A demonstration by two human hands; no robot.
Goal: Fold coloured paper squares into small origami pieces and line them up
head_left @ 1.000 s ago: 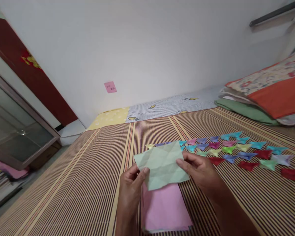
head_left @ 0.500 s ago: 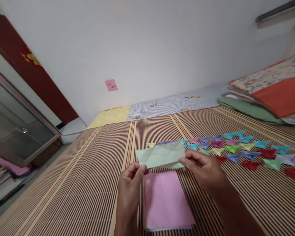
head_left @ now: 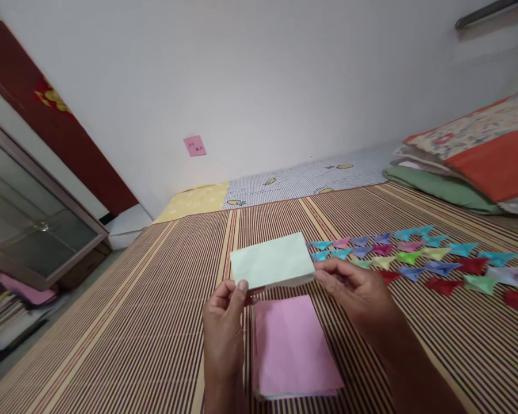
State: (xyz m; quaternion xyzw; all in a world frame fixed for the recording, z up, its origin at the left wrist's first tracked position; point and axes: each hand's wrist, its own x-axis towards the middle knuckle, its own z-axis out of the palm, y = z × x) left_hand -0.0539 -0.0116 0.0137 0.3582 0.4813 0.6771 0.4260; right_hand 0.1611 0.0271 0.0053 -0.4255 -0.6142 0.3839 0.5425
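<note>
Between my two hands, a pale green paper [head_left: 271, 260], shaped as a wide rectangle with creases, is held up tilted above the mat. My left hand [head_left: 227, 310] pinches its lower left corner, thumb on top. At its lower right corner, my right hand [head_left: 354, 293] grips the edge between thumb and fingers. Just below the green paper lies a stack of square paper [head_left: 296, 348] with a pink sheet on top. To the right stand rows of small folded paper pieces [head_left: 408, 257] in blue, red, green, yellow and pink.
A striped bamboo mat [head_left: 155, 310] covers the bed. Folded bedding [head_left: 479, 167] is piled at the right. A pink note [head_left: 194, 146] is stuck on the wall [head_left: 285, 86]. At the left are a glass-fronted cabinet [head_left: 38, 218] and a pile of books [head_left: 4, 316].
The green paper has shifted slightly left and up, and now shows more of its face, looking flatter and less rumpled. Both hands still hold it. The camera view has moved a little.
</note>
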